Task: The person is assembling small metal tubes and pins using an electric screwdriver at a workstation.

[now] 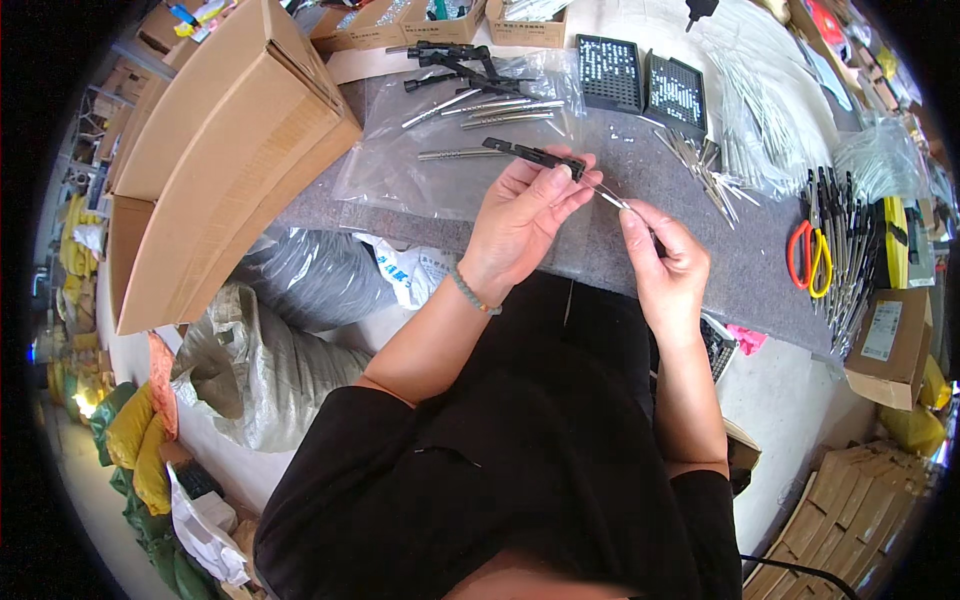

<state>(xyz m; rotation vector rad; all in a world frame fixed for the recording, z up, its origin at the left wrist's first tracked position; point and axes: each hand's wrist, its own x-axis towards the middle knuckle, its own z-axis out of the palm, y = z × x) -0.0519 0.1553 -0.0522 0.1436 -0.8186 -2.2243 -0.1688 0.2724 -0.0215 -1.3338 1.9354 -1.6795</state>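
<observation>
So there's this slim black tool (535,155) pinched in the fingers of the left hand (525,215), held up over the grey table (640,250), and the right hand (668,265) is closed around a thin metal rod (610,198) that meets the tool's end. Just past the hands sits a clear plastic sheet (440,150) with more metal rods (495,110). Off to the right of the hands lie scissors with red and yellow handles (810,255), with two black trays (640,85) beyond them.

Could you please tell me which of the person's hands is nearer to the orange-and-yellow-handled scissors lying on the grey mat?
The right hand. It sits just left of the orange-and-yellow-handled scissors on the grey mat; the left hand is farther left, holding a slim black bar.
</observation>
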